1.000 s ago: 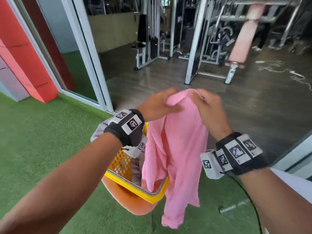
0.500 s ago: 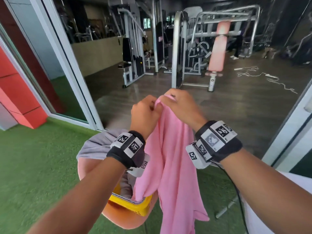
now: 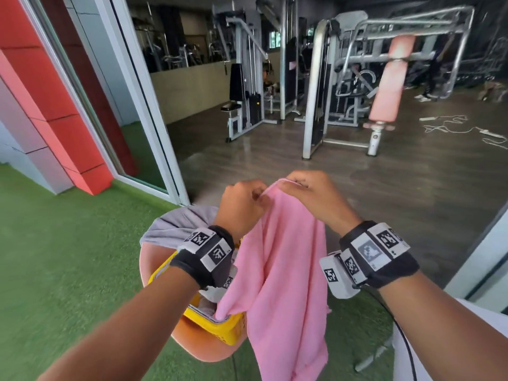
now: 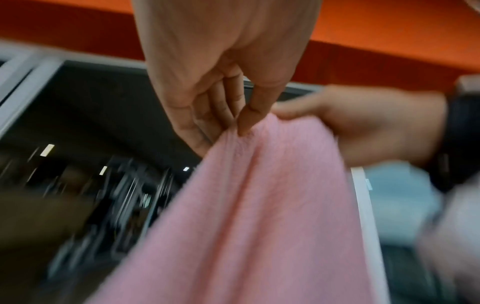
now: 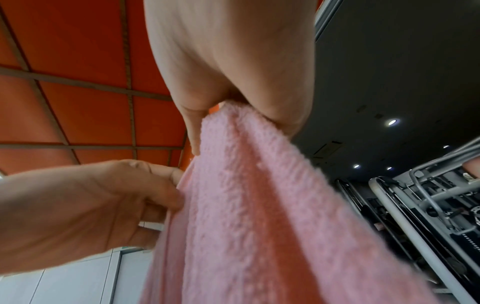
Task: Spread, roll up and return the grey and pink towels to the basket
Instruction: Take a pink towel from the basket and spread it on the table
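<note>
Up high, both hands pinch the pink towel's top edge.
Head view: left hand (image 3: 242, 204) and right hand (image 3: 313, 199) sit close together, each clamped on the towel (image 3: 280, 270), which hangs over the basket (image 3: 220, 328) on a stool (image 3: 203, 350); a grey towel (image 3: 176, 226) lies behind. Left wrist view: thumb and fingers (image 4: 202, 131) nip the fabric. Right wrist view: the towel is bunched in the right hand's grip.

Green artificial turf (image 3: 55, 243) meets a dark wood-plank floor (image 3: 412, 182) at a white-framed glass door (image 3: 143, 105). Grey steel gym machines (image 3: 343, 86) with a pink padded bench (image 3: 390, 78) stand beyond; red wall panels (image 3: 55, 105) flank the left.
</note>
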